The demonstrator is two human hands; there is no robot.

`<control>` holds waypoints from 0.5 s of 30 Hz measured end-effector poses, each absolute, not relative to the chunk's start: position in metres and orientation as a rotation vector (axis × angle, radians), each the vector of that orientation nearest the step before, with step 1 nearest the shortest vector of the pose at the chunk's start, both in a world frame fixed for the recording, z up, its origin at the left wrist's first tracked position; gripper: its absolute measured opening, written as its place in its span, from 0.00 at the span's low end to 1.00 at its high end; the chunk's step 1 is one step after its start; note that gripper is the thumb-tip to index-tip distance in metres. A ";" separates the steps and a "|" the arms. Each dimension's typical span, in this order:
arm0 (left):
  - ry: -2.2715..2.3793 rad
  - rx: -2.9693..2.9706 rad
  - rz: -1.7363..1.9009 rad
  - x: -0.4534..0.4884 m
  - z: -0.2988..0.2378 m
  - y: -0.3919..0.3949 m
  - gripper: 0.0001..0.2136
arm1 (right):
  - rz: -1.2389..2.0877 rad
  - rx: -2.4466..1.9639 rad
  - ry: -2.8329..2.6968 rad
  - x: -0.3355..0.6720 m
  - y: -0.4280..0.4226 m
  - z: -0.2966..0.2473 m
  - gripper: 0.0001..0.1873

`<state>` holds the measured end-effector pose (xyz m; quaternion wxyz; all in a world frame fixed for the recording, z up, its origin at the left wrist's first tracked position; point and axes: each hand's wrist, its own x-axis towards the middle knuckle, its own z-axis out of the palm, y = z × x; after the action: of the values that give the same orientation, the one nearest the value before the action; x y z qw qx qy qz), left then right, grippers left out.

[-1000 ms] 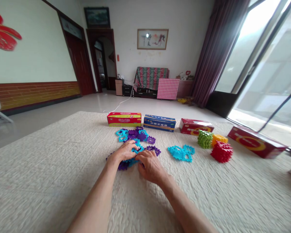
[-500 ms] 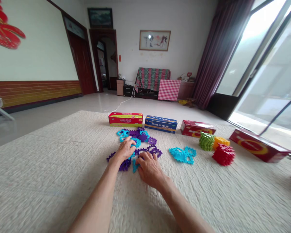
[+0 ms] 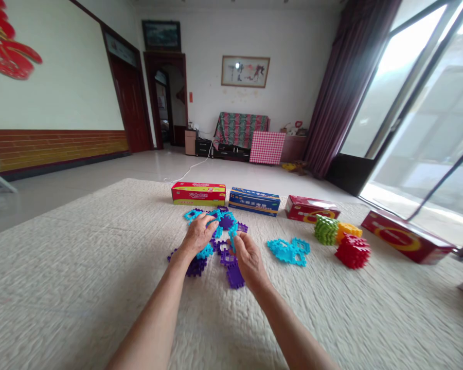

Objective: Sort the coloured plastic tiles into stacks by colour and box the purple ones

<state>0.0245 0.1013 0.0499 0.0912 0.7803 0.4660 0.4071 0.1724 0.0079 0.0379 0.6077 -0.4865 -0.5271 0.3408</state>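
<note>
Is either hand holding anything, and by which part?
The right hand pinches a light-blue, toothed, flat plastic piece by its right edge. Whether the left hand holds anything cannot be told.

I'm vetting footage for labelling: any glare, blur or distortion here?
Head view: the window at right is blown out, and a bright spot glares on the framed picture; head view: the mat smears toward the lower right; head view: the red door at left leans, probably from lens distortion.

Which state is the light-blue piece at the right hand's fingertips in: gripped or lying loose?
Gripped: the right hand pinches the light-blue piece, which pokes out past the thumb.
</note>
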 end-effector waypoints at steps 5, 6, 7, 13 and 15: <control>1.128 2.206 1.079 0.044 0.064 0.080 0.14 | 1.115 -1.047 -0.879 0.184 0.013 0.037 0.19; 1.097 2.194 1.041 0.048 0.065 0.076 0.16 | 1.131 -1.035 -0.872 0.187 0.014 0.037 0.18; 1.081 2.184 1.009 0.052 0.065 0.073 0.18 | 1.138 -1.025 -0.871 0.189 0.015 0.036 0.18; 1.087 2.200 0.915 0.065 0.057 0.068 0.28 | 1.160 -0.995 -0.838 0.194 0.016 0.036 0.14; 1.117 2.218 0.907 0.066 0.056 0.068 0.29 | 1.175 -0.978 -0.835 0.194 0.014 0.037 0.14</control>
<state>0.0657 0.0683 0.0561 0.2462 0.8132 0.4094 0.3325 0.1942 0.0144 0.0368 0.6440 -0.4297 -0.3666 0.5160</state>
